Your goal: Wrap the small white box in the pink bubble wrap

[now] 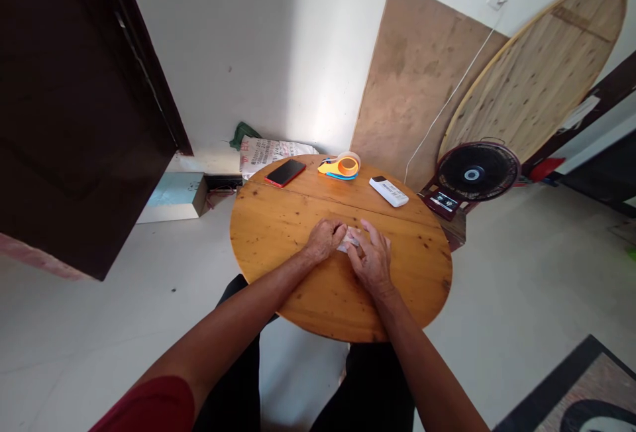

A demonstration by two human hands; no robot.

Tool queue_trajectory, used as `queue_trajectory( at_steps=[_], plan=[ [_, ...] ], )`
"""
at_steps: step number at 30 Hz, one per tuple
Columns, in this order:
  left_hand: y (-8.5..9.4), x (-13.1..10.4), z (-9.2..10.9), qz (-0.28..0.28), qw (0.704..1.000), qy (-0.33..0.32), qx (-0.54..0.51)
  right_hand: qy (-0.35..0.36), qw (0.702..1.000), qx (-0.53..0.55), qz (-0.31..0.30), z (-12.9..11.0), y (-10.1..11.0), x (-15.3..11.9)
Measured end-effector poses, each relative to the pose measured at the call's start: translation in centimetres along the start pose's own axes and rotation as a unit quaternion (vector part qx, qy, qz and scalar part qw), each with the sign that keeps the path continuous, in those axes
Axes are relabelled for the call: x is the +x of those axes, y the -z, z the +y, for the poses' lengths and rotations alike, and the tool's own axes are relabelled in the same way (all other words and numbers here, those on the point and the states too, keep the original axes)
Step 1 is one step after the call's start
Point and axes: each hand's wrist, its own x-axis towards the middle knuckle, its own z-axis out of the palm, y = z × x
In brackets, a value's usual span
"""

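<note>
On the round wooden table (278,240), a small pale piece that looks like paper (348,241) lies between my two hands, partly covered by fingers. My left hand (324,240) is closed, its thumb and fingertips on the left side of the piece. From the right, my right hand (371,258) grips the piece with thumb and index finger, while its other fingers are raised and spread. Farther back stands an orange and blue tape dispenser (340,166) with a roll of clear tape.
A red-edged phone (285,172) lies at the table's back left, a white box-like device (389,191) at the back right. Beyond the right edge stands a dark fan (471,173). Boards (422,67) lean on the wall; a dark door (74,101) is at left.
</note>
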Motion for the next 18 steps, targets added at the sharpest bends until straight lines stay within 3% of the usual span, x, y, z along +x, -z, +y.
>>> queue_trajectory(
  at_steps=[9,18],
  plan=[
    [0.1,-0.05,0.46,0.01,0.999,0.016,0.025,0.034,0.998,-0.059,0.005,-0.33,0.33,-0.08],
    [-0.2,0.01,0.09,0.016,0.999,0.014,0.037,0.003,1.0,0.011,-0.015,-0.1,0.11,0.14]
  ],
)
